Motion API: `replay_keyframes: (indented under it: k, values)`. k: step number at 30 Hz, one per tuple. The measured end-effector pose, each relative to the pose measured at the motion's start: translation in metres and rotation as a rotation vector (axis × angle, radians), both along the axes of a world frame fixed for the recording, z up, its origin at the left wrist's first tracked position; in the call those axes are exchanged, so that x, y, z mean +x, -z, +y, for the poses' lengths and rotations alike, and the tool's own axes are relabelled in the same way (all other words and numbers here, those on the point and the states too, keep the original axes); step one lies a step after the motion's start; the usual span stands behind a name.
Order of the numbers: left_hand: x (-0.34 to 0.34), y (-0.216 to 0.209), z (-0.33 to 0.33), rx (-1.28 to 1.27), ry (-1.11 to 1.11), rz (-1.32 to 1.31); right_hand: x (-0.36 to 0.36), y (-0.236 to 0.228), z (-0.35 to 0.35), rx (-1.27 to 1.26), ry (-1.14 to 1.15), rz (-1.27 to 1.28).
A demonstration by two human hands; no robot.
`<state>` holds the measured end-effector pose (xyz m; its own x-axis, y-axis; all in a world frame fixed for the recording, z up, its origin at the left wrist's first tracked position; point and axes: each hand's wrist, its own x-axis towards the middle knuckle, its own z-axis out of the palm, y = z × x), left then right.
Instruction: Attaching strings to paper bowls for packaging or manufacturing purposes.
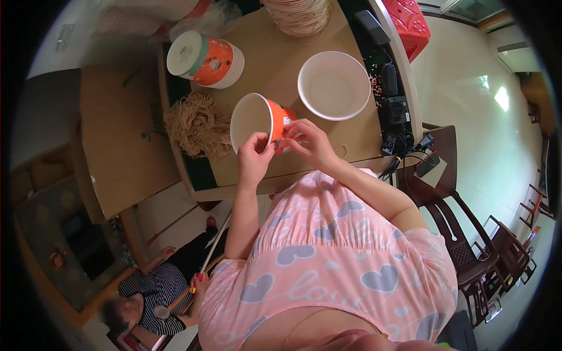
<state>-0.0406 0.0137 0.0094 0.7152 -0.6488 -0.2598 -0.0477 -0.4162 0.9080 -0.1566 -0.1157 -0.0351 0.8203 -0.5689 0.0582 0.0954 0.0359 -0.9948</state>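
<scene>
An orange-printed paper tub (250, 121) with a white inside is tipped on its side, its mouth facing left. My left hand (256, 157) is closed on its rim, thumb and fingers pinching the wall. Against the tub's printed side, my right hand (311, 143) has its fingers bent together; whatever may be between the fingertips is too small to make out. Just behind stands a white round tub (333, 85), mouth up. To the left lies a tangled heap of tan string (198, 124). A small string loop (341, 151) rests by my right wrist.
Nested orange tubs (212, 61) lie tilted at the back left. A string-wrapped stack (298, 16) sits at the far edge. Black adapters and cables (395, 111) line the right edge, near a wooden chair (451, 216). A seated person (158, 286) is at lower left.
</scene>
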Motion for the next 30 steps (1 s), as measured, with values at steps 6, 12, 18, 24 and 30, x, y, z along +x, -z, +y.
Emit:
replay_keyframes:
  k: [6, 12, 18, 24, 30]
  values:
    - [0.004, 0.002, 0.004, -0.036, -0.026, 0.079, 0.002, -0.008, 0.0, -0.03, -0.005, 0.0]
    - [-0.001, 0.004, -0.003, -0.104, -0.063, 0.153, 0.002, -0.009, -0.005, -0.077, -0.056, 0.039]
    - [-0.003, 0.017, -0.024, 0.001, -0.05, -0.109, -0.001, -0.022, -0.006, -0.332, -0.042, -0.015]
    - [0.001, 0.016, -0.037, -0.035, -0.038, -0.096, -0.001, -0.013, -0.013, -0.475, 0.022, -0.012]
    - [0.001, 0.02, -0.04, -0.019, -0.039, -0.077, 0.001, -0.012, -0.015, -0.435, 0.048, -0.042]
